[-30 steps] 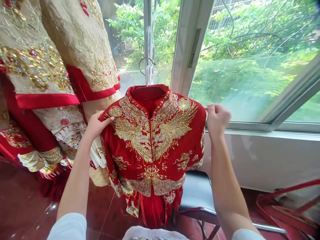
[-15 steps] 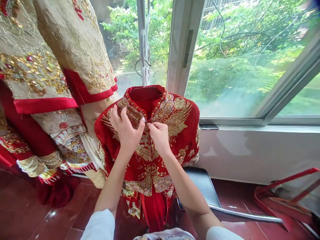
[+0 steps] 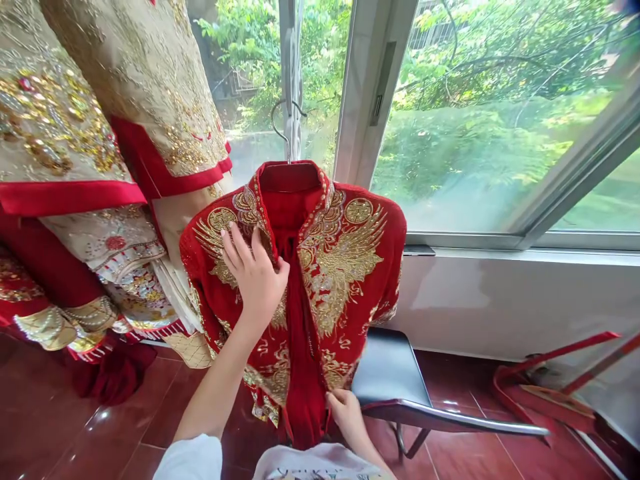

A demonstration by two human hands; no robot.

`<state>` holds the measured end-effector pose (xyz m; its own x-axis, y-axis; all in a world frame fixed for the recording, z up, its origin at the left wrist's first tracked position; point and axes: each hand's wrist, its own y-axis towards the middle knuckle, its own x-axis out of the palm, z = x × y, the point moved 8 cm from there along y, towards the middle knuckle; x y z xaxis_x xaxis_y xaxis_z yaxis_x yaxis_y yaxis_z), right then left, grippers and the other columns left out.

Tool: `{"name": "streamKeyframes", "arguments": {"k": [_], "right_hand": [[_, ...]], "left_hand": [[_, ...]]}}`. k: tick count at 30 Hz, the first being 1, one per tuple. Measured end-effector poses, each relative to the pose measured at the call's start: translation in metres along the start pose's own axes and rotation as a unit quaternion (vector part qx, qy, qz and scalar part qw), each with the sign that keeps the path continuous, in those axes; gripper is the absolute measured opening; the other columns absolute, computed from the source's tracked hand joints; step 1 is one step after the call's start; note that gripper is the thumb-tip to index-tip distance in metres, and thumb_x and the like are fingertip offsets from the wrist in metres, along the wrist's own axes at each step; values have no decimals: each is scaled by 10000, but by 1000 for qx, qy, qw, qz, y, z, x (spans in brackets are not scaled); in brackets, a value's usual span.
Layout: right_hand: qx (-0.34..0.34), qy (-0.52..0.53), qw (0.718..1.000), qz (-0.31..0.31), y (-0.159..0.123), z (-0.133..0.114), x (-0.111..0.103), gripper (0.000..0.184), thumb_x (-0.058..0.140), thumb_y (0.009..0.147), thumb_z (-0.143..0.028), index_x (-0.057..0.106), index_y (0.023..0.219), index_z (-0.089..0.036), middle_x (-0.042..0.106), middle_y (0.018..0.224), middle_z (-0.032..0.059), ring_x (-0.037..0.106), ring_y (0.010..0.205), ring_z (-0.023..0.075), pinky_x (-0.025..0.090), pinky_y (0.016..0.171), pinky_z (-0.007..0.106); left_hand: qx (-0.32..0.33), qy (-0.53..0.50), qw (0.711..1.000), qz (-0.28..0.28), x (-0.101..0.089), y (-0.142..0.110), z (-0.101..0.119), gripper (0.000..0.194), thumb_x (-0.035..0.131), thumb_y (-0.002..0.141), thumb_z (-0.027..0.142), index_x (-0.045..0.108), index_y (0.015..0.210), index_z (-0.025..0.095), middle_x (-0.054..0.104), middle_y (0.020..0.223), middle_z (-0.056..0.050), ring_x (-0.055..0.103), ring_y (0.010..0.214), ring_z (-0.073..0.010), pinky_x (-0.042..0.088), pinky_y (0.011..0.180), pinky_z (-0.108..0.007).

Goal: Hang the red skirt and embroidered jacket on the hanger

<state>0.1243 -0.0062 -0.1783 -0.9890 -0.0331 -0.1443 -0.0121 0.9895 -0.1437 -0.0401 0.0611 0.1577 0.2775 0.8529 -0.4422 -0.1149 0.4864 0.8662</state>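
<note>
A red jacket [image 3: 345, 267] with gold embroidery and a beaded stand collar hangs on a metal hanger [image 3: 281, 130] at the window. Its front is parted, showing the red fabric inside. My left hand [image 3: 260, 280] lies on the left front panel below the collar, its fingers spread over the embroidery and its thumb at the panel's inner edge. Lower down, my right hand [image 3: 346, 413] pinches the bottom corner of the right front panel between thumb and fingers. A red skirt-like cloth [image 3: 306, 400] hangs inside the jacket.
Cream and red embroidered garments [image 3: 165, 100] hang at the left. A black chair [image 3: 390, 367] with a metal frame stands behind the jacket at right. A dark flat object [image 3: 419, 251] lies on the window sill. Red straps [image 3: 550, 360] are near the floor at far right.
The jacket's front was together at the collar with both hands there; now it is parted. My right hand has moved down to the hem, while my left stays near the collar.
</note>
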Motion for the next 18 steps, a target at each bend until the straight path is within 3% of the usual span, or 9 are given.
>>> {"name": "streamKeyframes", "arguments": {"k": [3,5,6,8,10,11,13,15,18], "right_hand": [[-15,-149,986,75,-4,-30,-64,356,507,655,-455,381,419,-221,394,382,14,416,391,174,328,437,316],[-69,-274,933,221,-1,-98,-112,321,449,776,-476,574,608,-232,591,569,83,583,571,259,448,585,399],[-148,-288,907,269,1,-144,-124,333,446,832,-486,654,902,-237,687,853,125,643,807,302,482,724,440],[-302,-299,824,374,5,-231,-137,638,524,809,-567,488,1334,-204,514,1361,199,456,1274,371,378,1001,555],[-357,-311,776,417,28,-287,-138,993,654,691,-622,267,1490,-176,244,1544,217,178,1431,429,220,1069,669],[-363,-310,771,422,44,-304,-139,1082,686,650,-630,221,1507,-162,200,1555,230,133,1433,461,184,1051,714],[-385,-299,783,387,77,-320,-143,1067,707,644,-593,248,1503,-156,275,1526,229,238,1403,448,234,1053,682],[-420,-266,803,328,101,-323,-153,845,663,725,-505,389,1445,-159,463,1421,183,438,1297,363,348,1048,551],[-417,-195,855,237,125,-317,-179,444,607,770,-427,676,1116,-157,703,986,69,632,922,249,486,845,371]], "left_hand": [[15,5,1000,-4,-13,-6,-15,179,524,782,159,612,938,145,656,1113,-174,589,1144,-342,470,973,-496],[-23,34,999,-13,-33,1,-37,157,484,805,182,625,863,146,682,825,-122,674,824,-284,537,769,-420],[-45,62,997,-10,-47,8,-50,186,477,810,198,638,879,135,674,769,-113,668,735,-275,534,706,-407],[-60,123,991,13,-77,36,-71,284,474,807,207,657,1002,112,699,870,-141,674,780,-302,528,729,-439],[-42,156,986,30,-94,76,-90,346,481,807,197,652,1087,88,699,978,-163,666,917,-341,510,820,-502],[-41,163,985,40,-98,98,-100,361,489,813,192,642,1121,85,695,1016,-157,652,984,-349,487,872,-536],[-15,157,986,45,-90,136,-116,371,503,814,158,611,1156,60,668,1111,-144,606,1100,-338,443,952,-548],[20,139,990,29,-68,159,-125,364,499,838,138,575,1176,24,630,1190,-143,545,1190,-311,403,1021,-511],[11,54,998,-3,-34,156,-132,313,466,917,182,570,1163,20,623,1209,-133,532,1181,-266,391,1054,-473]]}}
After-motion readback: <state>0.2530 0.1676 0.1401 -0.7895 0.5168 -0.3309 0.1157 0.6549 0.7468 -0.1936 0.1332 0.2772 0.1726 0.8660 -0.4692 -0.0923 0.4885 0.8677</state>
